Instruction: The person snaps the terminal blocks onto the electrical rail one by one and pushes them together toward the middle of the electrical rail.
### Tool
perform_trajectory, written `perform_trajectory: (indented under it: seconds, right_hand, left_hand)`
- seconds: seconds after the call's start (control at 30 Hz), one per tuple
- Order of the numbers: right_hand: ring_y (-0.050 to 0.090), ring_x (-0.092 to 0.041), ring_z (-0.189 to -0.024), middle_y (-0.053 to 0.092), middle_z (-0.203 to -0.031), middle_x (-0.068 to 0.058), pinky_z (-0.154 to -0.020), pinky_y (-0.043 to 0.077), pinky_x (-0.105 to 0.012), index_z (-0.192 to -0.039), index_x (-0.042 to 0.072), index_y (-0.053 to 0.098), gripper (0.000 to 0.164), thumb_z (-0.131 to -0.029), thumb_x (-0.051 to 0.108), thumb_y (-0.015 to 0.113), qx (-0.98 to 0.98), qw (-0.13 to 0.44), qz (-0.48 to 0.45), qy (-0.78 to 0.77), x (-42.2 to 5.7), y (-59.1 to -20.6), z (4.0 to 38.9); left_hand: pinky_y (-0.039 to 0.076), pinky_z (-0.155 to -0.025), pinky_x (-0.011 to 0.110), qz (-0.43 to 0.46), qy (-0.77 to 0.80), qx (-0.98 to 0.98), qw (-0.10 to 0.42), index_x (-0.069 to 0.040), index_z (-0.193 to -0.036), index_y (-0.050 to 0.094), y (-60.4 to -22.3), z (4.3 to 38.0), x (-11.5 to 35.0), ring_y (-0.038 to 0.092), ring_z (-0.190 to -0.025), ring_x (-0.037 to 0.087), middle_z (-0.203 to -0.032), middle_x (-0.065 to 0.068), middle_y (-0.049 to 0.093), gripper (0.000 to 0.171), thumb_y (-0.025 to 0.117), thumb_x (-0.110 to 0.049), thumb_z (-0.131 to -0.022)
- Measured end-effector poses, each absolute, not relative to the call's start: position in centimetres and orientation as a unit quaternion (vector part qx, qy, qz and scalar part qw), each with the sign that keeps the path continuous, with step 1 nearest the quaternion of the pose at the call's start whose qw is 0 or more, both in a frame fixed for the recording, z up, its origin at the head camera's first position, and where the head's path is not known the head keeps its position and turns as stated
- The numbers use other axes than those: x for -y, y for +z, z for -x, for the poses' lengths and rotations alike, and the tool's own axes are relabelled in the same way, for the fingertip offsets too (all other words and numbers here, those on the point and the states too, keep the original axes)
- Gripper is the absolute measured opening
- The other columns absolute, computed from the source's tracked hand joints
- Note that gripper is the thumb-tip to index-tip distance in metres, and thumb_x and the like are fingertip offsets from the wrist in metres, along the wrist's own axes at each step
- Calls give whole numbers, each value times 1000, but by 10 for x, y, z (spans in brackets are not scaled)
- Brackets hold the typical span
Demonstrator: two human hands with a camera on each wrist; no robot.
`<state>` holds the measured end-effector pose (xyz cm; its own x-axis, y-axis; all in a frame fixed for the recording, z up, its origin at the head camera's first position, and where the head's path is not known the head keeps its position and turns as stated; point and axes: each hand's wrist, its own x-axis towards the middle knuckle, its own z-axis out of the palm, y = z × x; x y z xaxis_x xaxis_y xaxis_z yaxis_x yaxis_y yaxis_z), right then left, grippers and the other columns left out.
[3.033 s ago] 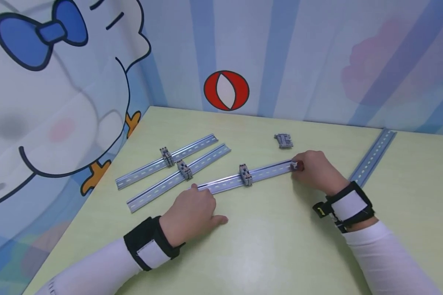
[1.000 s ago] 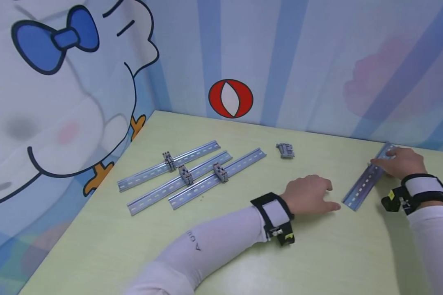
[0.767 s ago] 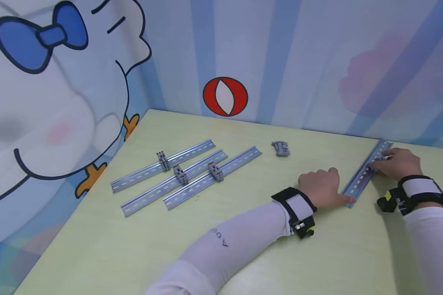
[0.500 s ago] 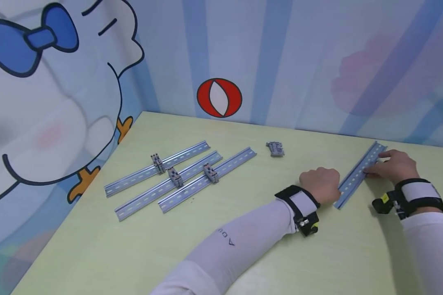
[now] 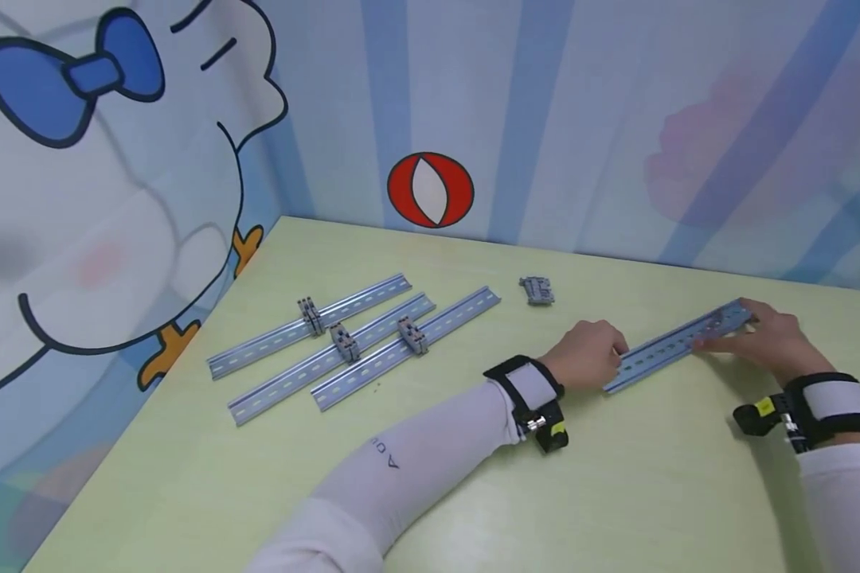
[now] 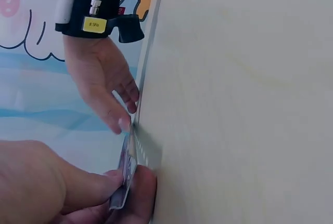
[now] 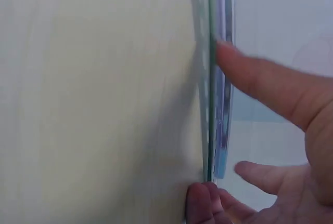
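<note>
A slotted metal DIN rail (image 5: pixel 659 354) slants between both hands at the right of the table in the head view. My left hand (image 5: pixel 582 356) pinches its near-left end; in the left wrist view the thumb (image 6: pixel 99 186) lies on one side of that end and fingers wrap the other. My right hand (image 5: pixel 772 344) grips the far end. The right wrist view has its thumb (image 7: pixel 260 78) against the rail's edge and fingertips (image 7: pixel 199 203) curled round the end. Low over the tabletop, the rail (image 7: pixel 212 89) casts a shadow there.
Three more DIN rails (image 5: pixel 361 301) lie side by side at the left, each with a small grey terminal block (image 5: pixel 412 336) clipped across it. A loose grey block (image 5: pixel 537 291) lies flat near the back. A printed wall panel (image 5: pixel 573 159) borders the table (image 5: pixel 616 493).
Both hands left the third rail, now lying beside the other two, and moved right to the fourth. That rail has been grasped at both ends, drawn off the back wall and turned.
</note>
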<state>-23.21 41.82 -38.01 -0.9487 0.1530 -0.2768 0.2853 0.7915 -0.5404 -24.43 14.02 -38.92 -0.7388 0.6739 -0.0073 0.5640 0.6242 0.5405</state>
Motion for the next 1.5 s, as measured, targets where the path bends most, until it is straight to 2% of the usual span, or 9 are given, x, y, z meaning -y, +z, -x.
perform_trajectory:
  seconds: [0.1, 0.2, 0.33, 0.63, 0.77, 0.87, 1.1, 1.3, 1.5]
  right_hand:
    - [20, -62, -128, 11, -145, -47, -98, 26, -74, -151, -6, -9, 125, -81, 61, 70, -940, 139, -91, -297, -419, -381, 230]
    - [22, -62, -129, 14, -145, -46, -98, 28, -73, -151, -7, -5, 122, -82, 61, 68, -941, 136, -83, -298, -414, -385, 225]
    - [31, -56, -128, 30, -143, -39, -92, 36, -68, -151, -6, 23, 108, -81, 63, 68, -942, 108, -68, -311, -404, -391, 218]
    - [56, -21, -95, 61, -113, -14, -72, 46, -29, -121, 7, 63, 51, -85, 42, 74, -938, 119, 88, -312, -364, -387, 200]
    - [57, -9, -82, 65, -96, -1, -68, 47, -23, -99, 15, 69, 15, -89, 26, 72, -922, 142, 179, -314, -347, -380, 193]
    - [55, -8, -79, 63, -91, 3, -64, 46, -23, -91, 22, 68, 3, -91, 19, 69, -907, 170, 242, -301, -335, -377, 190]
    - [50, -8, -76, 57, -88, 4, -61, 44, -22, -93, 20, 63, 7, -92, 15, 68, -910, 144, 271, -278, -309, -379, 189]
    - [51, -8, -74, 59, -84, 5, -62, 45, -22, -92, 15, 63, 8, -91, 9, 68, -925, 120, 245, -265, -297, -378, 191]
    - [51, -12, -74, 61, -83, 4, -61, 45, -24, -91, 13, 66, 5, -89, 11, 69, -938, 123, 219, -238, -279, -372, 196]
  left_hand:
    - [44, -62, 11, -354, 298, -877, 131, -10, -122, 69, -392, 247, -116, 60, -77, 1, -112, -1, 71, 31, 50, -6, -97]
    - [45, -59, 14, -345, 345, -858, 164, -5, -118, 69, -394, 249, -91, 61, -72, 3, -102, 2, 71, 30, 48, -3, -97]
    - [51, -57, 19, -306, 421, -824, 224, 1, -113, 67, -394, 247, -57, 66, -65, 9, -86, 4, 68, 26, 47, 1, -97]
    - [40, -48, 20, -310, 413, -816, 260, -5, -108, 69, -385, 229, 27, 65, -60, 15, -75, 5, 68, 23, 48, 1, -99]
    - [42, -49, 21, -324, 383, -826, 257, -12, -108, 70, -382, 224, 59, 60, -58, 14, -73, 2, 66, 22, 51, -4, -100]
    - [42, -53, 22, -334, 363, -831, 255, -16, -111, 70, -382, 220, 78, 57, -61, 12, -74, -1, 64, 21, 53, -9, -100]
    - [46, -69, 23, -349, 286, -876, 172, -23, -119, 70, -382, 199, 106, 56, -83, 9, -95, -15, 65, 34, 75, -27, -87]
    - [44, -65, 23, -351, 234, -904, 67, -15, -124, 69, -381, 179, 107, 51, -81, 13, -97, -3, 59, 41, 77, -25, -85]
    - [44, -67, 22, -327, 207, -922, 36, -9, -124, 68, -380, 172, 107, 46, -84, 10, -101, 2, 56, 39, 74, -21, -87]
